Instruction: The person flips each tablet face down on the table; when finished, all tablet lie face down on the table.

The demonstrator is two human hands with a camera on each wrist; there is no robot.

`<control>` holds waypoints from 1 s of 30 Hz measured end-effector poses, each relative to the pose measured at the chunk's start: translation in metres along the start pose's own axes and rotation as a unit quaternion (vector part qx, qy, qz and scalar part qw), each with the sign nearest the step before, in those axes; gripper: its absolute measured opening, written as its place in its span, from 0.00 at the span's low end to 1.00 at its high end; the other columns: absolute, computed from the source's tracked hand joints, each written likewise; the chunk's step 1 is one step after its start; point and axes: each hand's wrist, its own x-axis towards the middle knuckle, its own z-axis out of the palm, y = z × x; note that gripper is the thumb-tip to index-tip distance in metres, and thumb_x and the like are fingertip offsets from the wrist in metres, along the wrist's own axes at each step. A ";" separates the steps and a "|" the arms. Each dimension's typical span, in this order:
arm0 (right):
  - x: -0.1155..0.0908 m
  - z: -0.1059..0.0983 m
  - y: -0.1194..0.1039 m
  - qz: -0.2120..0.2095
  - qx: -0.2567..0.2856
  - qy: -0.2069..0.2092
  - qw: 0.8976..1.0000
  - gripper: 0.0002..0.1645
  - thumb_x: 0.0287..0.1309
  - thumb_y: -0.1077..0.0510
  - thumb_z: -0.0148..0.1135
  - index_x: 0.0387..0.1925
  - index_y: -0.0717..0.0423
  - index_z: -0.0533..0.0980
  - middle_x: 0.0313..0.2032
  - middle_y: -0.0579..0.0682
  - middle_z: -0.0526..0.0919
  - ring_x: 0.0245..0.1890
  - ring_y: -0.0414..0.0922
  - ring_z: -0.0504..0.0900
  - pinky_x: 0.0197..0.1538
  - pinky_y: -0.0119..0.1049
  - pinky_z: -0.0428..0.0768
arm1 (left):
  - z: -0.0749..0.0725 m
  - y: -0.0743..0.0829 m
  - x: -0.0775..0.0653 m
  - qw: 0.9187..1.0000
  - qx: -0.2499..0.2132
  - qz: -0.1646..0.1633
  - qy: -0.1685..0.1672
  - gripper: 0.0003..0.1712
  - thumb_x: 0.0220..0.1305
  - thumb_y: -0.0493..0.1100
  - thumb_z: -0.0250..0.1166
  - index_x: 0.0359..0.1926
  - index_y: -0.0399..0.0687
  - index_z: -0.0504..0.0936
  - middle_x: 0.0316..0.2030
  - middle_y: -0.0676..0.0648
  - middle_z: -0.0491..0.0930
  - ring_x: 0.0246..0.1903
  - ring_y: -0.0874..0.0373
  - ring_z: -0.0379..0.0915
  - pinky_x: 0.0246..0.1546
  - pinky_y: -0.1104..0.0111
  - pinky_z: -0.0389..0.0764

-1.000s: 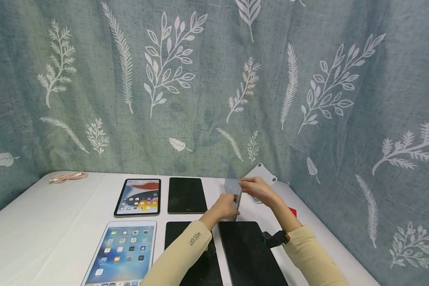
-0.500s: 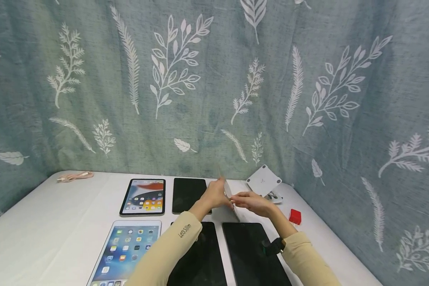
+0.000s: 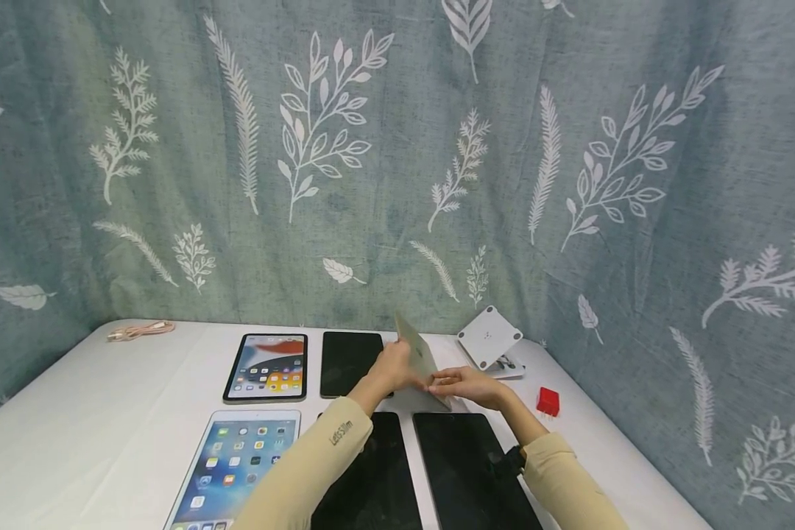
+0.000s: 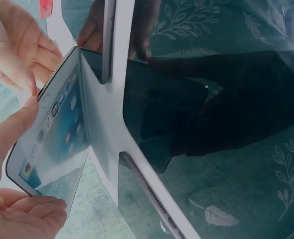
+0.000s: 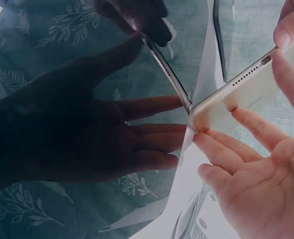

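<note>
A tablet [image 3: 420,355] with a pale gold back stands on edge, tilted, above the far part of the table. My left hand [image 3: 394,366] grips it, thumb on the near edge and fingers round its far side. My right hand [image 3: 469,386] holds the near edge by the charging port; in the right wrist view its fingertips [image 5: 236,112] rest on the gold back. In the left wrist view the tablet's lit screen [image 4: 57,134] shows app icons. Below lie two dark tablets [image 3: 371,478] [image 3: 467,464], whose glass mirrors the hands.
At left are a lit white tablet [image 3: 238,464] and a smaller lit tablet [image 3: 268,368]. A dark tablet [image 3: 347,361] lies behind the left hand. A white folding stand [image 3: 490,338], a red charger plug [image 3: 548,402] and a coiled pink cable [image 3: 140,331] sit round the edges.
The left hand has moved left with the tablet, and its gold back has turned into view. The right hand has come down from the stand's side to the tablet's near edge.
</note>
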 end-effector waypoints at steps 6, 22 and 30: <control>-0.002 -0.001 0.003 0.004 -0.024 0.027 0.999 0.37 0.61 0.53 0.62 0.64 0.72 0.64 0.62 0.71 0.70 0.63 0.62 0.69 0.64 0.58 0.66 | 0.012 -0.004 0.000 1.000 -0.016 -0.010 -0.001 0.53 0.37 0.46 0.82 0.60 0.23 0.66 0.46 0.32 0.80 0.42 0.41 0.79 0.43 0.55 0.80; -0.007 -0.016 0.016 -0.063 -0.202 0.051 0.976 0.13 0.56 0.56 0.66 0.26 0.62 0.73 0.18 0.42 0.64 0.20 0.36 0.62 0.25 0.27 0.60 | 0.038 -0.003 0.001 0.999 0.005 -0.029 -0.018 0.35 0.39 0.47 0.81 0.45 0.31 0.77 0.42 0.35 0.80 0.41 0.44 0.79 0.42 0.55 0.79; -0.010 -0.013 0.016 -0.049 -0.288 0.077 0.953 0.17 0.49 0.53 0.70 0.22 0.59 0.72 0.19 0.42 0.62 0.21 0.37 0.61 0.25 0.27 0.58 | 0.044 0.003 -0.004 0.998 0.033 -0.039 -0.041 0.22 0.39 0.44 0.80 0.30 0.39 0.77 0.31 0.42 0.80 0.31 0.50 0.76 0.34 0.58 0.78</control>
